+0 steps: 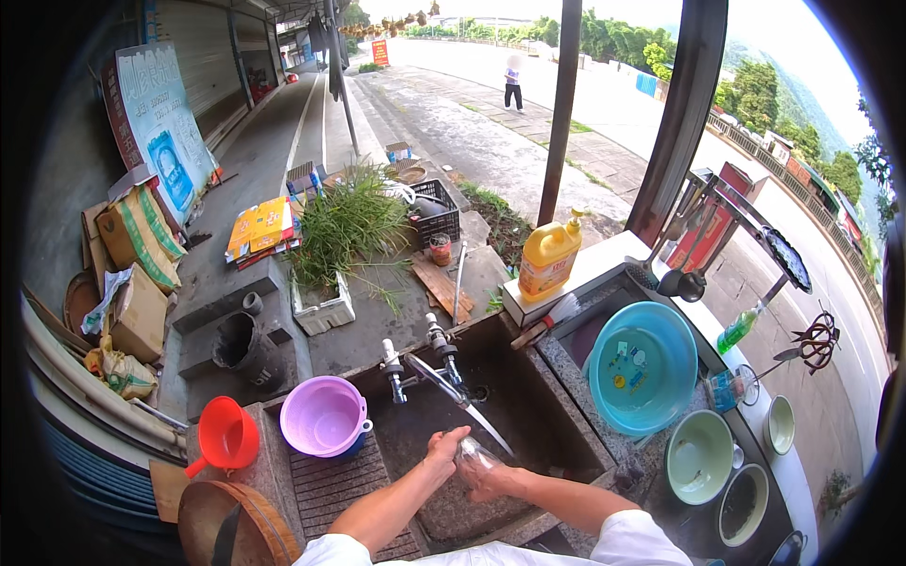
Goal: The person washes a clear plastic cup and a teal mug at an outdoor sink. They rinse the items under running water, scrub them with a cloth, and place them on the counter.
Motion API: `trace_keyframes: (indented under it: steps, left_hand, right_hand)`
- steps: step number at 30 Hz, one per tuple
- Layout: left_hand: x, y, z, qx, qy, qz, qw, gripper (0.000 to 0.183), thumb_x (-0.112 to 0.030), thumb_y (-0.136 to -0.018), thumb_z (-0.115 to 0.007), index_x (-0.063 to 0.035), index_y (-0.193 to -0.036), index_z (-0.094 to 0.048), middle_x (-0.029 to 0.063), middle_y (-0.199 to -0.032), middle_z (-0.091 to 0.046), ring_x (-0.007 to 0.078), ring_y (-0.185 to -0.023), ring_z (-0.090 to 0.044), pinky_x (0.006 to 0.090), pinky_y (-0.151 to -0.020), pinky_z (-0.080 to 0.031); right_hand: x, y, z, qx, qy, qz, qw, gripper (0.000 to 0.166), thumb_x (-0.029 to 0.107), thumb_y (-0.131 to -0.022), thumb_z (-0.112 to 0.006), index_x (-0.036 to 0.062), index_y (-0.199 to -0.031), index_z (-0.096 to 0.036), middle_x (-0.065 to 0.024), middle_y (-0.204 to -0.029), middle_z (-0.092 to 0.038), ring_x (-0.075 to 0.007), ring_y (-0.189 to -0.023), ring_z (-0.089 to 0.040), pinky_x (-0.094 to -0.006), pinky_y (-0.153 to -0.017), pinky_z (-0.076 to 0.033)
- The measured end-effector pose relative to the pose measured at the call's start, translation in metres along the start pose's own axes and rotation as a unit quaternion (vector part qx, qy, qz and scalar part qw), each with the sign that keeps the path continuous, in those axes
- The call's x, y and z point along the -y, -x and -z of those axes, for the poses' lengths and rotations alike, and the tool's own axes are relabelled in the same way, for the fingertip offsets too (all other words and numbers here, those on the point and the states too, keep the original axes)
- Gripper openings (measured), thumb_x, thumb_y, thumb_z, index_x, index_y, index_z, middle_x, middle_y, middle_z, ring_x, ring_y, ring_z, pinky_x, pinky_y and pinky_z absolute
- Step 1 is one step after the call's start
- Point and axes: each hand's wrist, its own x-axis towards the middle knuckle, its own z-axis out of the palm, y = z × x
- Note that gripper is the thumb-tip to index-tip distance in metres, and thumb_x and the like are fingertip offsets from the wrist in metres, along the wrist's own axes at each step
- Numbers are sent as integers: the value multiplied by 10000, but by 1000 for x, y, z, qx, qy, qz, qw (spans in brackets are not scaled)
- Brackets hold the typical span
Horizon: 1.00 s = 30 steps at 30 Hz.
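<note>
Both hands are over a stone sink (573, 417). My left hand (446, 449) holds the upper left side of a clear, see-through object (473, 456), perhaps a glass or a plastic container; its exact kind cannot be told. My right hand (488, 481) grips the lower end of the same object. Just above the hands, a stream of water (490, 429) runs from the metal faucet (439, 378) down into the sink, to the right of my left hand. A second tap (391, 368) with a white top stands left of it.
A purple basket (322, 417), a red dipper (228, 433) and a round wooden board (233, 523) with a knife lie left. Right are a blue basin (643, 368) and green-white bowls (699, 456). A yellow pump jug (548, 262) and a brush (548, 322) stand behind. A person (513, 85) is far off.
</note>
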Motion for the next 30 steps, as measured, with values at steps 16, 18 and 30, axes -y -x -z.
trace_keyframes:
  steps: [16, 18, 30]
  left_hand:
    - [-1, -33, 3, 70, 172, 31, 982, 234, -277, -885, -722, -66, -955, -648, 87, -909, -676, 243, -834, -669, 431, -761, -570]
    - [3, -42, 4, 39, 169, 40, 984, 257, -279, -887, -722, -54, -978, -641, 102, -934, -674, 265, -848, -671, 453, -769, -573]
    - [-11, 13, 39, 187, -21, 114, 976, 484, -483, -927, -638, -82, -1193, -593, 119, -1164, -641, 319, -1043, -633, 487, -775, -569]
  right_hand:
    - [45, 5, 76, -271, -541, -162, 779, 492, 87, -785, -653, 42, -1269, -575, -91, -1138, -676, -250, -1036, -660, -398, -906, -516]
    - [24, 12, 76, -184, -283, -96, 936, 517, 124, -800, -689, 44, -1294, -558, -99, -1145, -668, -203, -1003, -645, -375, -868, -519]
    - [8, 8, 73, -320, -536, -259, 737, 283, 320, -885, -753, 39, -903, -721, -53, -843, -705, -105, -781, -623, -298, -698, -508]
